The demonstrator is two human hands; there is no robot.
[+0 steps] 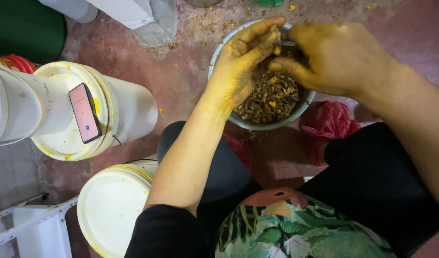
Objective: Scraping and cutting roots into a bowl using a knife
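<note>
Floral cloth [296, 229] and dark-clad knees fill the bottom edge. Beyond them a metal bowl [257, 125] of brown scraps sits on the red floor [181, 81]. Over its far rim, the yellow-stained left hand [243, 62] and right hand [339, 57] meet, each grip pinched together on a small yellow piece [277, 48]. Two lidded white buckets [109, 205], one carrying a phone [84, 112], crowd the left; bare floor separates them from the bowl.
</note>
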